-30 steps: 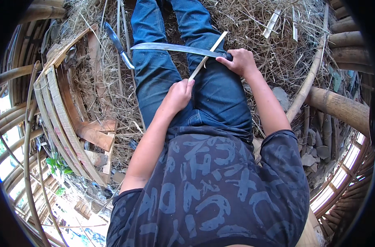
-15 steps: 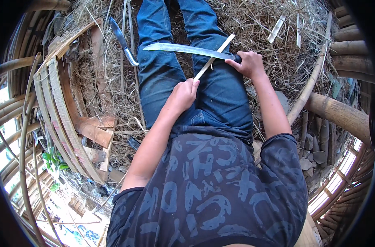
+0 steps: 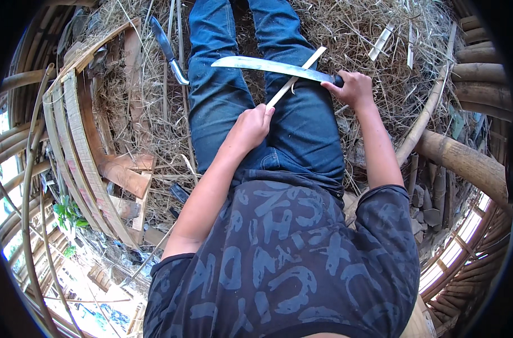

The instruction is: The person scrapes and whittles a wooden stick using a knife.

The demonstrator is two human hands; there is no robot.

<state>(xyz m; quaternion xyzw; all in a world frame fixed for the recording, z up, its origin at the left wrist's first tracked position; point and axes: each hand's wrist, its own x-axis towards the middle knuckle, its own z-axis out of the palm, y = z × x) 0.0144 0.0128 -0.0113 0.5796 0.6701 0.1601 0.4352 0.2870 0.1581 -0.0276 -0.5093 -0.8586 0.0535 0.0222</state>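
My left hand (image 3: 251, 127) is closed around the lower end of a pale, thin bamboo strip (image 3: 280, 94), which slants up and right over my thigh. In my right hand (image 3: 353, 89) is the dark handle of a machete (image 3: 268, 66). Its long, slightly curved blade points left across both legs and crosses the strip near the strip's upper part. A small curled shaving (image 3: 293, 85) hangs at the strip just below the blade. Whether the edge touches the strip I cannot tell.
A second knife-like tool (image 3: 167, 49) lies left of my legs on dry straw (image 3: 358, 28). Farther left stands a slatted wooden crate (image 3: 79, 146). Pale wood pieces (image 3: 381, 42) lie at the upper right. A thick bamboo pole (image 3: 459, 162) juts in from the right.
My right hand has moved slightly right, drawing the machete along with it across the strip. My left hand and the bamboo strip have hardly moved.
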